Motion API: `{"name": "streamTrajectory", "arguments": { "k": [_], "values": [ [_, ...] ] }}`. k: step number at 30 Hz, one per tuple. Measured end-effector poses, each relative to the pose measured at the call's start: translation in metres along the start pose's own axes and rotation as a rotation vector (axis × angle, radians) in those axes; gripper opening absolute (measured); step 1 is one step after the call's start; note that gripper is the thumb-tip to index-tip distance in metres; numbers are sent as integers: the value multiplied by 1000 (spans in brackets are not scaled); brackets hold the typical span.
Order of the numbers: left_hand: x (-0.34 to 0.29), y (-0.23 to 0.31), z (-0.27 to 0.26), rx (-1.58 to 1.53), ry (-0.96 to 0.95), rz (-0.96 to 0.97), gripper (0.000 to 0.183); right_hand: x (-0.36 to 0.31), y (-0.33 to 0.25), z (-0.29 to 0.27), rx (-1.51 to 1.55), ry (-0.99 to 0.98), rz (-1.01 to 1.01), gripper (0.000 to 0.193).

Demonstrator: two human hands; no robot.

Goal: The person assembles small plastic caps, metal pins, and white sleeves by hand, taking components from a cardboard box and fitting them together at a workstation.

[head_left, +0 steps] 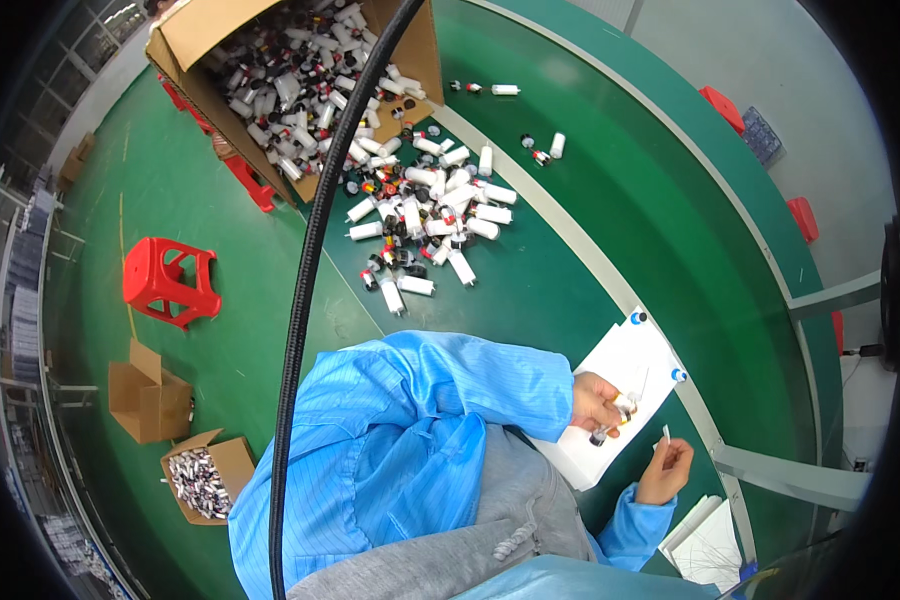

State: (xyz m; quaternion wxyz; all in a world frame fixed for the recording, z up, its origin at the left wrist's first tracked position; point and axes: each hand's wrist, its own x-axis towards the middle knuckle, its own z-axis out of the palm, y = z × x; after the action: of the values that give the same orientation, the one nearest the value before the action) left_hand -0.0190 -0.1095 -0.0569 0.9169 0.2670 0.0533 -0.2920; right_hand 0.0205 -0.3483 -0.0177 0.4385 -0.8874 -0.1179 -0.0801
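Note:
My left hand point(595, 402) is closed over a white sheet point(578, 452) on the green table, its fingers round a small part with clear, black and orange pieces point(625, 406). The part's exact kind is too small to make out. To the right, my right hand point(664, 472) pinches a small white strip point(667, 434) between the fingertips, apart from the left hand. At the sheet's far corner lies a small blue-and-black piece point(638, 318), and a blue-and-white piece point(679, 376) rests by its right edge.
A cardboard box point(185, 40) lies tipped, spilling white cylinders point(460, 265) and black and red parts over the table. White sheets with fine dark strands point(708, 540) lie at lower right. A black cable point(305, 260) crosses the view. A red stool point(165, 280) and cardboard boxes point(150, 405) stand left.

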Motion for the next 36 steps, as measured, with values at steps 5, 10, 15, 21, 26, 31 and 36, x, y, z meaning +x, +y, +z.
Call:
{"name": "streamTrajectory", "arguments": {
  "k": [5, 10, 15, 21, 26, 31, 36],
  "values": [
    [-20, 54, 8, 148, 106, 344, 32, 42, -67, 14, 437, -405, 109, 10],
    [-66, 93, 31, 343, 250, 617, 39, 83, -132, 65, 844, -752, 209, 18],
    [-86, 97, 47, 432, 334, 651, 40, 80, -146, 87, 1052, -852, 236, 16],
    [-83, 89, 42, 671, 417, 798, 32, 71, -134, 102, 1005, -793, 214, 14],
    [-83, 86, 38, 712, 430, 929, 17, 66, -134, 108, 892, -727, 77, 13],
    [-65, 91, 37, 524, 254, 695, 28, 84, -85, 116, 1003, -800, 110, 22],
    [-42, 126, -7, 753, 346, 748, 35, 86, -70, 131, 732, -558, 94, 42]
  ]
}}
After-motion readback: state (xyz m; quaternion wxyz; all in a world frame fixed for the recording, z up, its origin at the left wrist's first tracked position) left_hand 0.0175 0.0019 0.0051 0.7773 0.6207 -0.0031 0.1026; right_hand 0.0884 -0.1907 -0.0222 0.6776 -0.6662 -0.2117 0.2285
